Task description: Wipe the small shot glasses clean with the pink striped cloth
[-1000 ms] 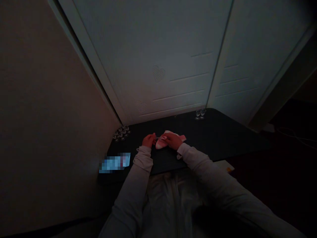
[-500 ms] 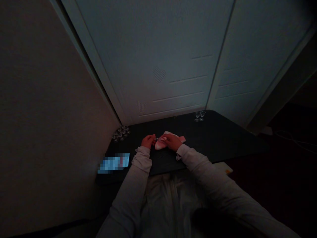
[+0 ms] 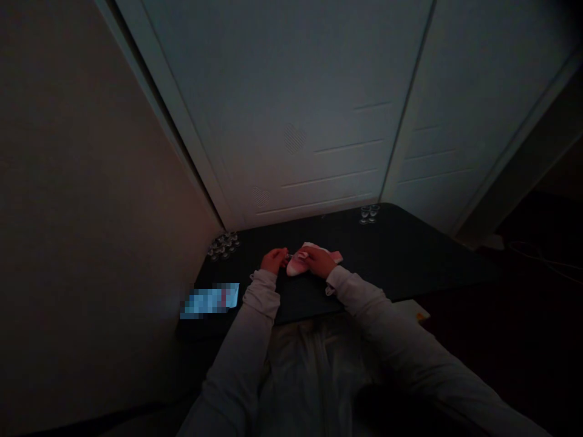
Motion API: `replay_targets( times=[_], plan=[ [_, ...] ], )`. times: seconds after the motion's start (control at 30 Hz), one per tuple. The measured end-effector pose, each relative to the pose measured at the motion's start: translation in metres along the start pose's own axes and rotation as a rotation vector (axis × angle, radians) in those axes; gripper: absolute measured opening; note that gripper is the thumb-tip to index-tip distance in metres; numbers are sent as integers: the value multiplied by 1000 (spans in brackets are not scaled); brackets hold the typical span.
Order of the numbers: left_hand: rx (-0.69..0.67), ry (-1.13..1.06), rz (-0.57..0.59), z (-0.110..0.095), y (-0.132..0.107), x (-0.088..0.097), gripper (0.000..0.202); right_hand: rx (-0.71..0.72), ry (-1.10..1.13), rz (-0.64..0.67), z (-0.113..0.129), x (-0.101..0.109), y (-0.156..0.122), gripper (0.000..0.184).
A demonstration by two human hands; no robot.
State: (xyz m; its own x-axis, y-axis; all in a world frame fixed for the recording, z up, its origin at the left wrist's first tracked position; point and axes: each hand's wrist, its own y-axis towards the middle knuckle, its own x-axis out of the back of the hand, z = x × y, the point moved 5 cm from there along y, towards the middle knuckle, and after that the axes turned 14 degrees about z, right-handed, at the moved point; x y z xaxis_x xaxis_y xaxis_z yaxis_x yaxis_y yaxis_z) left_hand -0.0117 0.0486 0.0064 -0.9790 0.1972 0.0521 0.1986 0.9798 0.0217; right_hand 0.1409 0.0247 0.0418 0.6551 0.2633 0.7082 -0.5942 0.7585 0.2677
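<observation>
My left hand (image 3: 274, 261) is closed, its fingertips pinching a small glass (image 3: 290, 257), apparently stemmed, mostly hidden by fingers and cloth. A pink and white cloth (image 3: 296, 266) is gripped in my right hand (image 3: 320, 261), bunched against the other end of the glass. One end of the cloth hangs out beyond the right knuckles. Both hands are close together over the dark table (image 3: 300, 297). In the dim light the fingers' exact grip is hard to make out.
Several small stemmed glasses (image 3: 223, 244) cluster at the table's left edge. Two more glasses (image 3: 369, 213) stand at the back right. A blurred, bright flat item (image 3: 209, 301) lies at the front left. Behind the table rises a pale panelled door (image 3: 337, 121); a wall (image 3: 113, 200) borders the left.
Both hands stay in nearly the same place, with the fingers and cloth shifted slightly around the glass. The whole view has drifted a few pixels.
</observation>
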Motion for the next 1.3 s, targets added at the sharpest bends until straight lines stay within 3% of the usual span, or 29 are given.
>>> replay_targets(
  times=[0.23,0.8,1.3],
  plan=[
    [-19,-28,2,-1,0,0,38,-81,-11,-28,0,2,-1,18],
    [-27,-110,3,0,-1,0,33,-100,-6,-27,-8,-1,1,17],
    [-37,9,-35,-6,-2,-2,28,-137,-102,-20,-6,-4,1,21]
  ],
)
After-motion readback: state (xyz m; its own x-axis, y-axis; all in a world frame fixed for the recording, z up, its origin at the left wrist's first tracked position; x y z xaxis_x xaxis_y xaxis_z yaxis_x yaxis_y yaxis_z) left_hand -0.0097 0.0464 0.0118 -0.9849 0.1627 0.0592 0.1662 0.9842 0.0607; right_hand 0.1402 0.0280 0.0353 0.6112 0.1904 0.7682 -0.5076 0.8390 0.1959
